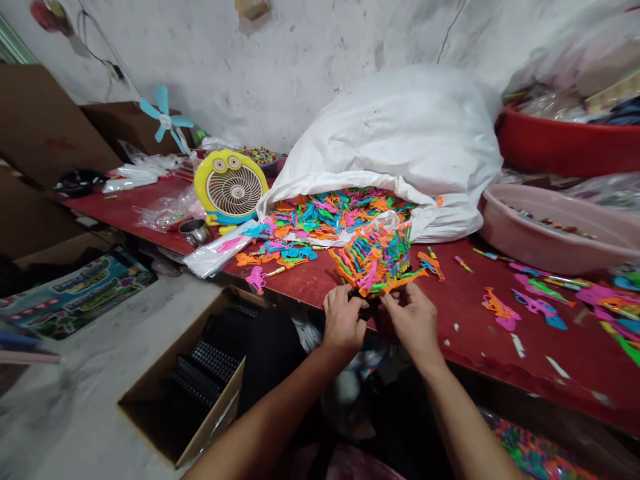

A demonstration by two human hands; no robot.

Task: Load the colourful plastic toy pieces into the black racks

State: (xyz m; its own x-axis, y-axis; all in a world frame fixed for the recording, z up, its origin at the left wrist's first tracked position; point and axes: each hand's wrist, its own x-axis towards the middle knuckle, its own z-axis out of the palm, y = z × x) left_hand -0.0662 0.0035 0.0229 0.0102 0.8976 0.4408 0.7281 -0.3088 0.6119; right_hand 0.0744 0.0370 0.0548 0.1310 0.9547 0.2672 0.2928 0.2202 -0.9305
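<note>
Several rows of small orange, green, blue and pink plastic toy guns (380, 257) stand packed together at the table's front edge, seemingly in a dark tray whose body is mostly hidden. My left hand (345, 320) is closed at the near left corner of this stack, fingers curled on the dark tray. At the near right corner, my right hand (413, 323) is closed too, thumb and fingers pinched at the dark edge just under an orange toy. Behind the stack, a white sack (395, 133) lies open toward me, with many loose toy guns (340, 210) in its mouth.
Loose toys lie on the red table (450, 307). A yellow fan (235, 187) and metal cup (195, 231) stand left; a pink basin (560, 230) and red basin (565, 143) are right. On the floor, a cardboard box (230, 393) holds black gridded trays (210, 363).
</note>
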